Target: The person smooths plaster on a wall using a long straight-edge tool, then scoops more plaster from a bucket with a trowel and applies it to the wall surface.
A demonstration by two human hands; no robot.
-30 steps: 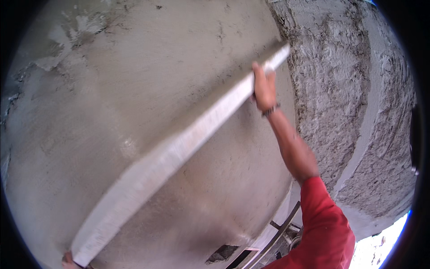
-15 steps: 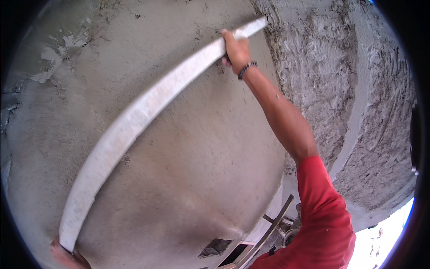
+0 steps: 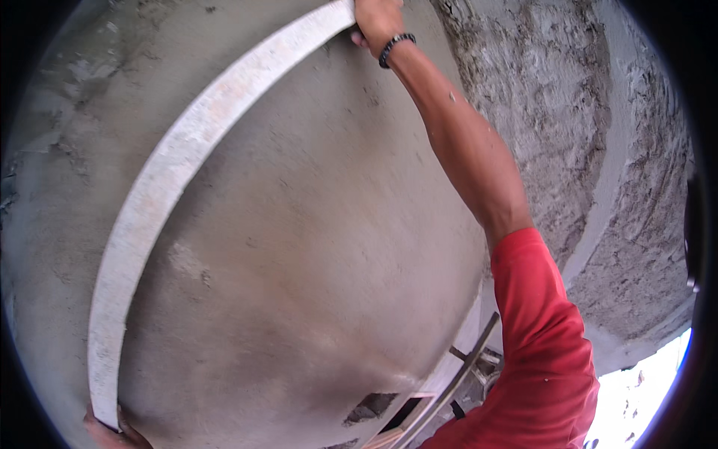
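A long pale straightedge (image 3: 173, 152), bent into an arc by the lens, lies along the grey plastered wall (image 3: 299, 247). My right hand (image 3: 379, 21) is closed around its upper end, at the top edge of the view. Down at the lower left, my left hand (image 3: 112, 432) holds the other end, with most of its fingers hidden or cut off by the frame. A dark beaded bracelet (image 3: 395, 49) circles my right wrist, and a red sleeve (image 3: 527, 288) covers that upper arm.
Rough, ridged plaster (image 3: 535, 112) covers the wall to the right, crossed by a smoother pale strip (image 3: 617, 97). A dark rectangular recess (image 3: 370, 408) sits low in the wall. Beside it are a long bar (image 3: 456, 385) and some framing. Bright daylight shows at the lower right.
The straightedge's upper end and my right hand have moved up the wall and slightly left. The board's middle has shifted up and left, while my left hand has hardly moved.
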